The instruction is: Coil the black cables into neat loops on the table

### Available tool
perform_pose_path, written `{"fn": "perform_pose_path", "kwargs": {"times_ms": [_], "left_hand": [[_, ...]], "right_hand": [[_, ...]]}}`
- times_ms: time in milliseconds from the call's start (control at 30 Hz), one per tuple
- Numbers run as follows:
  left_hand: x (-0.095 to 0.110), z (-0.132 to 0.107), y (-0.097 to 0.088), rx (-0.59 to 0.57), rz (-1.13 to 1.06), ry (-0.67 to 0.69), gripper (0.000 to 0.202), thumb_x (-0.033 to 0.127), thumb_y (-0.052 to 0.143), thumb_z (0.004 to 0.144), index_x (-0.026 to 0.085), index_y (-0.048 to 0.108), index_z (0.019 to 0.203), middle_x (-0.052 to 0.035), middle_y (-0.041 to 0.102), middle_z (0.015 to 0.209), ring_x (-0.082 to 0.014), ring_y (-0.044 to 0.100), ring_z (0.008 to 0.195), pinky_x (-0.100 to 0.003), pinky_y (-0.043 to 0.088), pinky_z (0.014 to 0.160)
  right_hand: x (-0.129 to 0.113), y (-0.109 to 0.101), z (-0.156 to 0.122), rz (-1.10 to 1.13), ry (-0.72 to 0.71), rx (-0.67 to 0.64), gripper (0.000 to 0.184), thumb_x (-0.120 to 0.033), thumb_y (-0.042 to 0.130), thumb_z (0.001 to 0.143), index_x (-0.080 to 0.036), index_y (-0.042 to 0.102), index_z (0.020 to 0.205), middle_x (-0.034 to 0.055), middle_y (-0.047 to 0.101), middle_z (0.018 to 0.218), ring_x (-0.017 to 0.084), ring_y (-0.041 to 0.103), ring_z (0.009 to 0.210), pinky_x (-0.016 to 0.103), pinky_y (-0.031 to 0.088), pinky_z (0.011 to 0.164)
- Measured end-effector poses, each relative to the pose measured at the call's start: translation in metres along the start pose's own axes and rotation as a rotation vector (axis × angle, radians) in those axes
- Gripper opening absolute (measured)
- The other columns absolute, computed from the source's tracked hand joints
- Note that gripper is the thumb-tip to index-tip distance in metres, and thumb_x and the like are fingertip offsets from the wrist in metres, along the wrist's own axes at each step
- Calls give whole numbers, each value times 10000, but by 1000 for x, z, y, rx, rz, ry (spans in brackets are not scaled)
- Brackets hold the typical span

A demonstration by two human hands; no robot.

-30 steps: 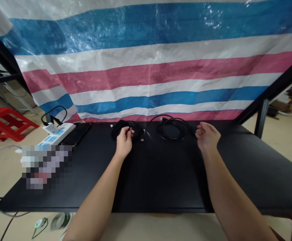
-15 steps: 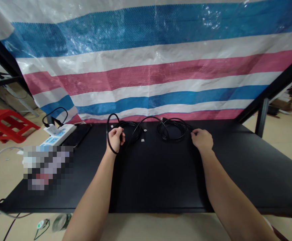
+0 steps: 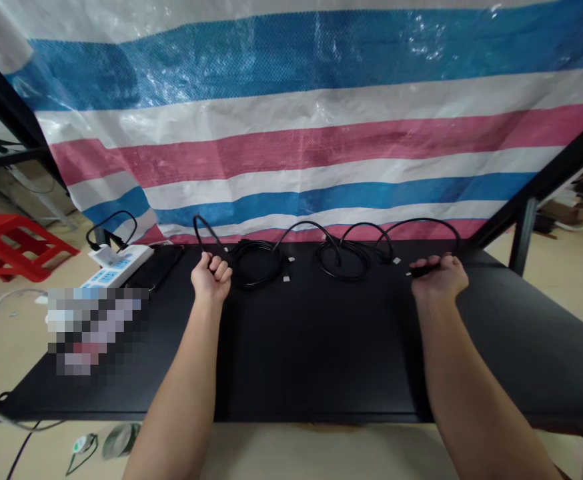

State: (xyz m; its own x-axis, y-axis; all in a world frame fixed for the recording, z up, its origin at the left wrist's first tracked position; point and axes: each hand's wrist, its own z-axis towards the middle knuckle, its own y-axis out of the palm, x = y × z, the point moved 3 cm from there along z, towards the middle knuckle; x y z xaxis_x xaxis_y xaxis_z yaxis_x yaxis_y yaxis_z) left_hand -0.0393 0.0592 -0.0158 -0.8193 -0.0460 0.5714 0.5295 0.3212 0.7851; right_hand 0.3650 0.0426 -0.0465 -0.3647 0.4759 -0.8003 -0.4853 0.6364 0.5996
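My left hand [image 3: 211, 277] is closed in a fist above the left part of the black table. From it a black cable [image 3: 196, 230] arches up and runs to the left cable coil [image 3: 259, 285]; the held end is hidden in the fingers. Farther right, my right hand [image 3: 440, 275] is closed around a black cable plug [image 3: 424, 270], whose small metal tip points left. Its cable arcs behind the hand to the right cable coil [image 3: 342, 277]. Between the coils a length of cable [image 3: 304, 223] stands up in an arch.
Small pale connector tips lie near the coils. At left are a white power strip [image 3: 121, 267] with plugs, a dark phone-like slab [image 3: 164, 267] and a blurred patch. A striped plastic sheet [image 3: 296, 153] hangs behind the table [image 3: 316, 360]. A red stool [image 3: 19, 247] stands on the floor.
My left hand has moved left and my right hand has moved right. The loop around the left wrist has slipped off, and a cable arc now rises at the right.
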Motion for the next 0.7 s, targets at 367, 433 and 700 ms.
{"fn": "perform_pose_path", "kwargs": {"times_ms": [367,433,700], "left_hand": [[1,-6,3,-29,-116,-28,402,191,261,958,177,377,574,89,208,416,-39,180,272,-160,133,275],[-1,-8,5,-71,-98,-42,404,200,271,959,175,378,571,89,207,424,-35,179,272,-157,133,276],[-2,-13,7,-210,-37,-106,427,204,186,964,166,454,634,80,236,451,-40,187,284,-158,138,286]], "right_hand": [[16,16,-13,-340,-329,-192,568,-431,757,484,-256,292,759,-74,419,724,76,393,550,245,420,503],[23,17,-17,-504,-367,-237,712,-364,820,365,-255,331,872,-60,414,822,91,439,641,275,456,579],[31,29,-36,-590,-321,-263,657,-357,787,441,-253,314,886,-36,496,848,118,517,679,278,462,563]]}}
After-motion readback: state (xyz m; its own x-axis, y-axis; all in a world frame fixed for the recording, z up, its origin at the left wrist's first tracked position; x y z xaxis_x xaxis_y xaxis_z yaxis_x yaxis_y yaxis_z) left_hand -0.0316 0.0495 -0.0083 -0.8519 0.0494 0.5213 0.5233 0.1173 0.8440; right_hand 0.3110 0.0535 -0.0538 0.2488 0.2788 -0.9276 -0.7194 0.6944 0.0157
